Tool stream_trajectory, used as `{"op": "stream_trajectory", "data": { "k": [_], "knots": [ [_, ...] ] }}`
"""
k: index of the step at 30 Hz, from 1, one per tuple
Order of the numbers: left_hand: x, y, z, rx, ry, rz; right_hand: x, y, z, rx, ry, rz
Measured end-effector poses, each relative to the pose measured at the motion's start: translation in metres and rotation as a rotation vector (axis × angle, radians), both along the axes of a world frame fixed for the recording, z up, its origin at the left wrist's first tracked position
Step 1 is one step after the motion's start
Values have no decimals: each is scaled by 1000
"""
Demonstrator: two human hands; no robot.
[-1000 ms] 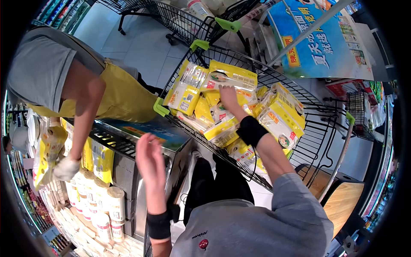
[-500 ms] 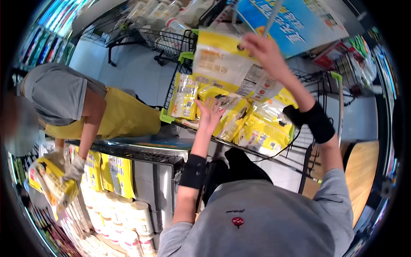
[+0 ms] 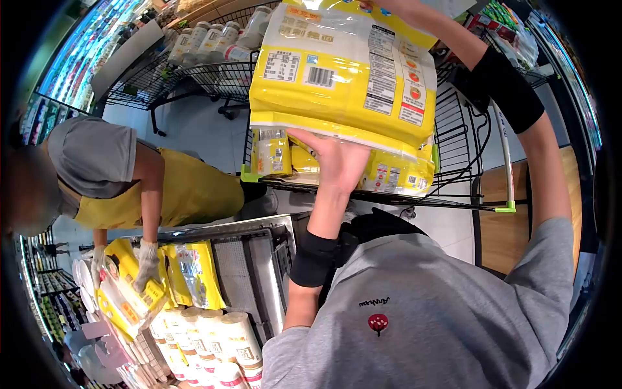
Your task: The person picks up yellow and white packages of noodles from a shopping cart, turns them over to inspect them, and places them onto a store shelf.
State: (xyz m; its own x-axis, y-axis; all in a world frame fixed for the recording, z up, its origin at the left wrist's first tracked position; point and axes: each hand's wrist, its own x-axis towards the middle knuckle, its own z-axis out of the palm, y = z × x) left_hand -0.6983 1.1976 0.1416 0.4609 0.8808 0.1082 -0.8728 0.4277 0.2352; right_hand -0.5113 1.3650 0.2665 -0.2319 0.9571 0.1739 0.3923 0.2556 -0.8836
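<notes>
A large yellow plastic package (image 3: 324, 84), with printed labels and a barcode, is held up over the shopping cart (image 3: 453, 136). My right hand (image 3: 396, 6) grips its top edge, partly cut off by the frame. My left hand (image 3: 343, 162) supports the lower edge from below, thumb out to the side; its other fingers are hidden by the package. Beneath it, smaller yellow packages (image 3: 398, 174) lie in the cart. Black bands wrap both my wrists.
At left, a person in a yellow apron (image 3: 188, 188) bends over a display stand with gloved hands (image 3: 148, 266) on another yellow package (image 3: 129, 285). White cylindrical packs (image 3: 236, 337) stand there. A second cart (image 3: 139, 87) with similar cylinders is behind; a wooden surface (image 3: 499, 227) lies right.
The large package has come closer and tilted, its printed side facing up. My left hand, open before, has moved under its lower edge. The other person's package has shifted onto the display.
</notes>
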Motion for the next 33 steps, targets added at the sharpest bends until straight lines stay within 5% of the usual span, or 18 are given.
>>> {"op": "stream_trajectory", "data": {
  "k": [17, 21, 24, 26, 28, 33],
  "knots": [
    [-11, -27, 15, 112, 16, 115, -40, -37, 35, 55, -185, -52],
    [-4, -21, 8, 78, 216, 323, -52, -60, 42, 330, -143, 70],
    [-10, -7, -10, -32, 48, 304, -78, -95, 27, 485, -104, 165],
    [-14, -6, -16, -105, -55, 334, -86, -119, 3, 1058, -352, 238],
    [-18, -9, -24, -164, -26, 394, -96, -151, -30, 1071, -586, 276],
    [-22, -16, -28, -204, -11, 468, -117, -174, -68, 1106, -510, 76]
  ]
}}
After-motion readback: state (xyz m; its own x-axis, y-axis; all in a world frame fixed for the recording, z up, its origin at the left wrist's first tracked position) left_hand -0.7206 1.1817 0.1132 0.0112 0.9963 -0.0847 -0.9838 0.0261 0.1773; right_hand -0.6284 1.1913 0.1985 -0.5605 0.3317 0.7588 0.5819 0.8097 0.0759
